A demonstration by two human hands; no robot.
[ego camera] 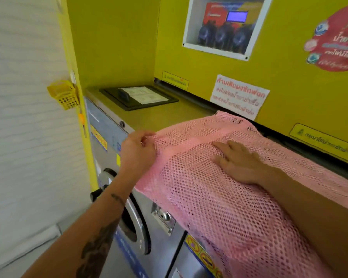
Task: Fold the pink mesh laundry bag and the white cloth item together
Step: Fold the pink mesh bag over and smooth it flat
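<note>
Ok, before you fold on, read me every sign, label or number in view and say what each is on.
White notice on the yellow wall: red Thai lettering, too blurred to quote.
Red round sticker, upper right: Thai, blurred.
Yellow wall labels: small Thai print, unreadable.
Framed poster: text illegible.
Washer front stickers: blurred.
No legible numbers or brands.

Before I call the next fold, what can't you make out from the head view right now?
- White cloth: not seen; if present, the pink mesh bag or the right forearm hides it.
- Bag's right and lower ends: cut off by the frame edges.
- Left hand: pinches the bag's edge; fingertips partly hidden by mesh.
- Right hand: flat on the bag.
- Wall notices: blurred.
</note>
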